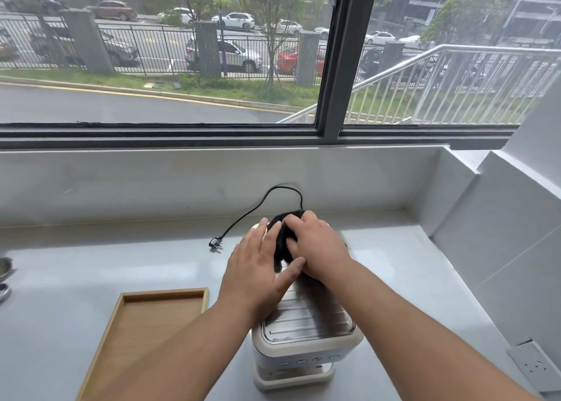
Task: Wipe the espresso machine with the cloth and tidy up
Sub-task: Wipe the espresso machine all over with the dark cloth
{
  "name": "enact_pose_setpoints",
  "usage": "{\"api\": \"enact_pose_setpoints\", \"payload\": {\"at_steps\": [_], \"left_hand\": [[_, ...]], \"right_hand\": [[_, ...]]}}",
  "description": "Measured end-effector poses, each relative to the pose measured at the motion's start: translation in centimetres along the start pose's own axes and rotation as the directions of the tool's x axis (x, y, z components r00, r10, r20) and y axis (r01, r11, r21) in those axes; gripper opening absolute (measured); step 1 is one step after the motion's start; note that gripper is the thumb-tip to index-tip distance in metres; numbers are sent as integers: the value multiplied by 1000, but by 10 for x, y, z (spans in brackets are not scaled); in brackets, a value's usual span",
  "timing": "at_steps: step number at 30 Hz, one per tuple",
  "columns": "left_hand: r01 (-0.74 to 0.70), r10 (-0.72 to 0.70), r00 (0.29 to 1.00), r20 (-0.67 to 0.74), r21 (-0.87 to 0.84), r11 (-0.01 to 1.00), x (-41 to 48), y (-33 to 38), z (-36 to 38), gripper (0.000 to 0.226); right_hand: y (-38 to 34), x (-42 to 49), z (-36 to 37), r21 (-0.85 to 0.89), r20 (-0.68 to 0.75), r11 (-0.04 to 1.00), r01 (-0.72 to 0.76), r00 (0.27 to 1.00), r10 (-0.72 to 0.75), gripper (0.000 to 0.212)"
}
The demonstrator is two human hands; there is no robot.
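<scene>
Espresso machine (306, 337): cream body, ribbed steel top, standing on the grey counter (409, 279) beside a wooden tray (121, 334). Black cloth (283, 243): bunched on the machine's rear top. Right hand (318, 246): fingers curled, gripping the cloth. Left hand (261, 267): flat, fingers straight, resting on the top. Power cord (258, 206): unplugged, lying behind

Under the fingers of the right hand (315, 246) lies a bunched black cloth of coarse, matt knit (282, 243). Nearer than the fingertips of the left hand (258, 267), the cream plastic espresso machine (306, 343) carries a ribbed top plate of brushed, shiny metal (306, 315). Left of both hands sits a shallow rectangular tray of pale matt wood (136, 318) on the smooth, faintly glossy grey counter (91, 267). Beyond the fingers trails a black rubbery power cord (243, 218).
</scene>
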State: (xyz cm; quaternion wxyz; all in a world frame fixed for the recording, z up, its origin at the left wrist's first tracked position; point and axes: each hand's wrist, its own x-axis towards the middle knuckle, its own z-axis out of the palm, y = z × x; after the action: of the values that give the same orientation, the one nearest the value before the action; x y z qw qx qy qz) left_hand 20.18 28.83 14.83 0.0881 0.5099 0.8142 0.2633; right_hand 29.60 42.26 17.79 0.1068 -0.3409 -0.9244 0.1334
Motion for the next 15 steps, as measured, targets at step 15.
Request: {"api": "enact_pose_setpoints", "payload": {"at_steps": [15], "left_hand": [[3, -6, 1000, -31, -99, 995, -2, -1, -3, 91]], "right_hand": [[-15, -50, -3, 184, 138, 978, 102, 982, -128, 17]]}}
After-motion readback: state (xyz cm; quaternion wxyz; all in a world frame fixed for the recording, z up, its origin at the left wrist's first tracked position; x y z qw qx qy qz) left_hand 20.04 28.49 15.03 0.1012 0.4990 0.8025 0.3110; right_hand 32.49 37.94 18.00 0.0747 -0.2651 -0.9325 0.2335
